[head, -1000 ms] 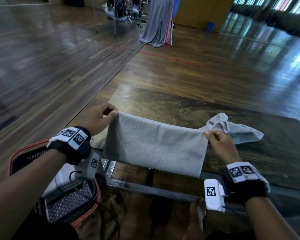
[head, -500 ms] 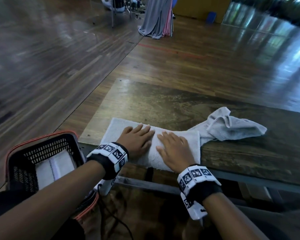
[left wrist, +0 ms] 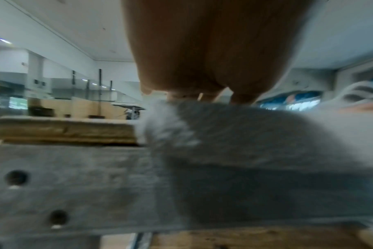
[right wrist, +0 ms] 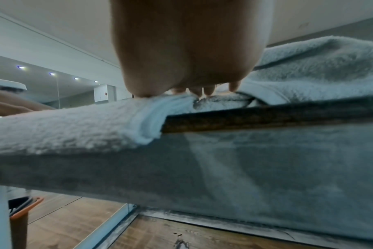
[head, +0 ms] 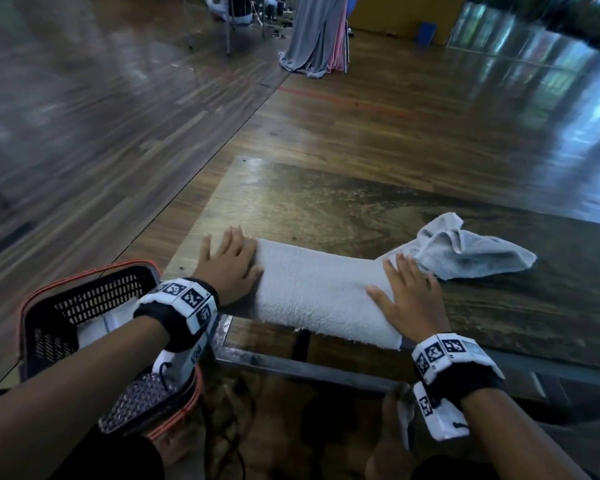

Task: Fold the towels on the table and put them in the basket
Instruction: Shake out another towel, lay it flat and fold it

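At far left, on the floor beside the counter, stands the black perforated plastic basket with an orange rim (head: 84, 299); a folded white towel (head: 101, 323) already lies inside it. Your left hand (head: 229, 268) lies flat with fingers straight and spread, pressing the left end of the pale grey terry towel, folded into a long band (head: 326, 292). That band lies along the near edge of the dark, worn wooden counter (head: 326, 202), and its near side hangs a little over the edge, as the right wrist view shows (right wrist: 74, 128). Your right hand (head: 409, 299) likewise rests open and flat, fingers extended, on the band's right end. Just beyond those fingers, touching the band's far right corner, lies a second grey terry towel, crumpled and unfolded (head: 465, 251).

Expect the band to handle as light, soft and limp: it has no stiffness, so it sags wherever unsupported, and its layers can slide apart. The looped pile grips skin well, so slipping is unlikely. For the next fold, pinch both corners of one short end through all layers and carry them across to the other end. For transfer to the basket, support the folded towel from beneath with both palms rather than lifting by one edge.
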A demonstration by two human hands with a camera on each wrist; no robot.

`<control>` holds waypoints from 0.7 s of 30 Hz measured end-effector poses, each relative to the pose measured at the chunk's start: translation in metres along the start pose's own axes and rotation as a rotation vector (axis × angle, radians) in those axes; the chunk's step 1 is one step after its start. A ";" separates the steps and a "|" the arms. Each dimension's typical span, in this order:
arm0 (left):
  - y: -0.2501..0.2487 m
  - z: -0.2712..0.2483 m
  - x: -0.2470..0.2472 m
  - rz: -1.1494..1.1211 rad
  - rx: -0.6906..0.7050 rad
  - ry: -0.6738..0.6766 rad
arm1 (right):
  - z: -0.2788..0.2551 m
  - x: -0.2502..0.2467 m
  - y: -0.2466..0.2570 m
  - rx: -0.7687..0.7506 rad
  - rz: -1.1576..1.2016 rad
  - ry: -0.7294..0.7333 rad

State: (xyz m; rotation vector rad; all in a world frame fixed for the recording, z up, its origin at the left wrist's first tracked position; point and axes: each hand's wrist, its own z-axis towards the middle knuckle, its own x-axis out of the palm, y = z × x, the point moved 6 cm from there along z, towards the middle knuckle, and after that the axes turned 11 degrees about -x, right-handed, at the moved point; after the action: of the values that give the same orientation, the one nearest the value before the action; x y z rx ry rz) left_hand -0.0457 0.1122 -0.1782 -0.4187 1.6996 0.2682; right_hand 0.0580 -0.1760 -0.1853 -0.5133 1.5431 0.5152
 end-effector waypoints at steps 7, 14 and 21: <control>-0.046 -0.088 0.003 -0.049 0.262 0.024 | 0.007 -0.009 0.000 -0.056 0.027 0.006; -0.029 -0.024 -0.010 0.012 0.154 0.146 | 0.006 -0.024 0.025 -0.081 0.104 -0.103; 0.022 0.034 -0.015 0.206 -0.032 0.000 | 0.006 -0.030 0.042 -0.132 0.239 -0.201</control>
State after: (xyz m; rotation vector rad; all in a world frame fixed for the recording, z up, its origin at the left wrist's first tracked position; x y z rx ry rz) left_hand -0.0220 0.1479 -0.1706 -0.2673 1.7424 0.4461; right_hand 0.0377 -0.1387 -0.1551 -0.3660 1.3899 0.8323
